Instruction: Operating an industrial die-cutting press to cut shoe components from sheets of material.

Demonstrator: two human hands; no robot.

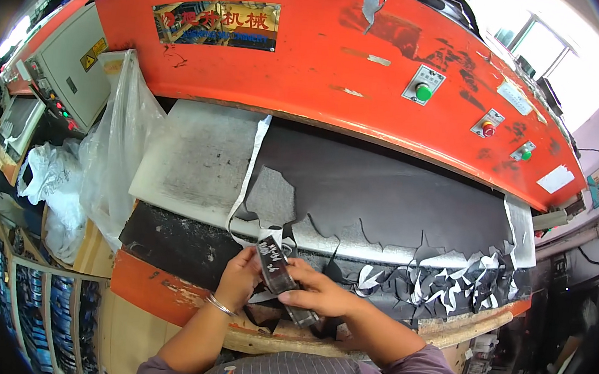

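Observation:
Over the front edge of the press bed, both my hands are closed on a dark, narrow cutting die with white handwritten marks. My left hand grips its left side, a bracelet on the wrist. From the right, my right hand holds it with thumb and fingers. Its lower end reaches toward my apron, and my fingers partly cover it. Just beyond lies a black leather-like sheet with a jagged, cut-out near edge. It rests on the whitish cutting board.
The orange press beam spans the far side, with a green button and a red one. Black-and-white offcuts hang along the bed's front right. Plastic bags stand at left, above a rack of dark pieces.

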